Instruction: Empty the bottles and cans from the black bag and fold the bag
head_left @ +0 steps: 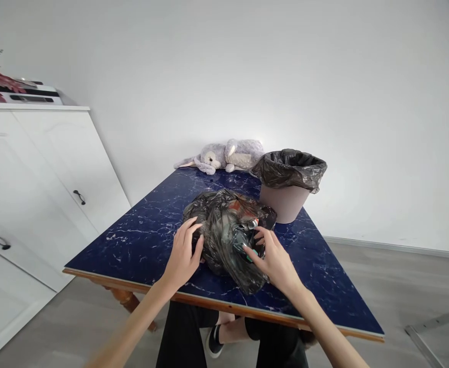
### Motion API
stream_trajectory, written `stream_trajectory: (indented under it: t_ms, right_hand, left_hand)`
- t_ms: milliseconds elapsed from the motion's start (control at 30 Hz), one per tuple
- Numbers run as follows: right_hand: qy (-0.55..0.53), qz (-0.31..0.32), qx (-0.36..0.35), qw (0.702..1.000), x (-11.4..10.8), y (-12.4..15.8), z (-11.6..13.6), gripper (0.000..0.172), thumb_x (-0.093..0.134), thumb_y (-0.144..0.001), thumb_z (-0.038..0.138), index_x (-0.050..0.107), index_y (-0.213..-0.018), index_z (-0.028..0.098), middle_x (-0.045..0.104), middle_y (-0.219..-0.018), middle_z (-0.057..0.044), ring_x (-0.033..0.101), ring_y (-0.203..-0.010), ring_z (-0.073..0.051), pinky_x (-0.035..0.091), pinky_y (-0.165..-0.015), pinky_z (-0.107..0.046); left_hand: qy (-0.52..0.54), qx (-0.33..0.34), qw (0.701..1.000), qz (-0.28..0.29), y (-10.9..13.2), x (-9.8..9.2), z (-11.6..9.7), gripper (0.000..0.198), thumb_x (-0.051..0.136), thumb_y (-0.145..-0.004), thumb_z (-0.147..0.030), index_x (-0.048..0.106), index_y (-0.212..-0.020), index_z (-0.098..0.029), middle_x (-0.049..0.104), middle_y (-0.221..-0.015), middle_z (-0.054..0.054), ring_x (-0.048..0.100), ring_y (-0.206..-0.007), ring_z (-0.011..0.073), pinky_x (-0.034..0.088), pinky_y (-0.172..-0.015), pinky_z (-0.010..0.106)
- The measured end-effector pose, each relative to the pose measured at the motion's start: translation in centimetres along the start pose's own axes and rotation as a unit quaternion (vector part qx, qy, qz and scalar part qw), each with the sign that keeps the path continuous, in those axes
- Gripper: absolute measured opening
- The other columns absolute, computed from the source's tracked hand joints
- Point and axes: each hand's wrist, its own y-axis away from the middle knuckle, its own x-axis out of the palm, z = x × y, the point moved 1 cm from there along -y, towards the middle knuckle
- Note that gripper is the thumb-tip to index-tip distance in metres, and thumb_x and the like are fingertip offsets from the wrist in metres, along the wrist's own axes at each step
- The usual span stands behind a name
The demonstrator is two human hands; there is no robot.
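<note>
A black translucent garbage bag (222, 237) lies bunched on the blue table, with several items showing through its thin plastic. At its right-hand side I can see a clear bottle (241, 237) with a green part near the lower end, and something orange-red shows further back. My left hand (186, 253) rests at the bag's left side, its fingers curved but apart, the fingertips at the plastic. Over the right side of the bag is my right hand (276, 258), thumb and fingers spread around the bottle's end, without a visible closed grip.
A pinkish bin (283, 204) lined with a black bag stands behind on the right. At the table's far edge lies a plush rabbit (228, 154). The blue marbled table (136, 240) has a wooden edge. White cabinets (51, 179) stand to the left.
</note>
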Motion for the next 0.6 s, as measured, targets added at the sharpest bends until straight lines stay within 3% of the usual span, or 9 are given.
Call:
stream_trajectory:
  t_ms: [100, 167, 267, 400, 500, 600]
  right_hand:
    - [0.050, 0.062, 0.003, 0.997, 1.6, 0.7, -0.4, 0.053, 0.053, -0.104, 0.052, 0.048, -0.146, 0.020, 0.074, -0.108, -0.008, 0.074, -0.095, -0.028, 0.058, -0.076, -0.038]
    - [0.075, 0.064, 0.005, 0.995, 1.4, 1.2, -0.2, 0.049, 0.049, -0.106, 0.050, 0.052, -0.144, 0.019, 0.076, -0.110, -0.010, 0.075, -0.097, -0.030, 0.057, -0.076, -0.038]
    - [0.063, -0.008, 0.015, 0.998, -1.1, 1.5, 0.5, 0.046, 0.046, -0.108, 0.053, 0.063, -0.134, 0.019, 0.077, -0.111, -0.013, 0.075, -0.092, -0.029, 0.054, -0.074, -0.035]
    - [0.021, -0.178, 0.021, 0.984, -6.6, 1.6, 2.7, 0.039, 0.059, -0.103, 0.057, 0.071, -0.111, 0.021, 0.071, -0.081, -0.004, 0.064, -0.068, -0.020, 0.048, -0.064, -0.030]
    - [0.019, -0.245, -0.062, 0.967, -9.6, 2.3, 6.1, 0.024, 0.068, -0.100, 0.047, 0.071, -0.106, 0.024, 0.063, -0.076, -0.002, 0.056, -0.064, -0.018, 0.045, -0.063, -0.031]
    - [-0.032, -0.189, -0.189, 0.963, -10.7, 3.2, 10.0, 0.020, 0.076, -0.096, 0.035, 0.069, -0.113, 0.027, 0.066, -0.081, -0.002, 0.058, -0.065, -0.018, 0.047, -0.060, -0.031]
  left_hand:
    - [0.001, 0.000, 1.000, -0.018, 0.0, -0.3, -0.3, 0.029, 0.043, -0.111, -0.033, 0.047, -0.139, -0.026, 0.052, -0.150, 0.016, 0.048, -0.146, 0.0316, 0.042, -0.120, 0.057]
    - [0.001, 0.002, 1.000, -0.029, 0.0, -0.3, -0.3, 0.026, 0.045, -0.111, -0.031, 0.049, -0.135, -0.025, 0.055, -0.144, 0.016, 0.052, -0.141, 0.0309, 0.044, -0.118, 0.056]
    - [-0.002, 0.012, 0.999, -0.041, 0.1, -0.5, -0.1, 0.023, 0.047, -0.109, -0.029, 0.051, -0.132, -0.025, 0.057, -0.139, 0.015, 0.055, -0.136, 0.0305, 0.046, -0.115, 0.054]
    - [0.008, 0.050, 0.997, -0.053, 0.4, -0.8, -1.2, 0.023, 0.048, -0.108, -0.024, 0.052, -0.131, -0.027, 0.058, -0.139, 0.014, 0.055, -0.136, 0.0298, 0.046, -0.114, 0.053]
    - [0.066, 0.094, 0.992, -0.046, 0.2, -1.0, -4.1, 0.034, 0.053, -0.106, -0.023, 0.047, -0.139, -0.029, 0.055, -0.147, 0.014, 0.050, -0.144, 0.0300, 0.043, -0.119, 0.056]
    - [0.168, 0.132, 0.977, 0.017, -0.1, -1.1, -7.9, 0.075, 0.075, -0.096, -0.038, 0.032, -0.156, -0.029, 0.046, -0.161, 0.017, 0.043, -0.151, 0.0342, 0.039, -0.124, 0.059]
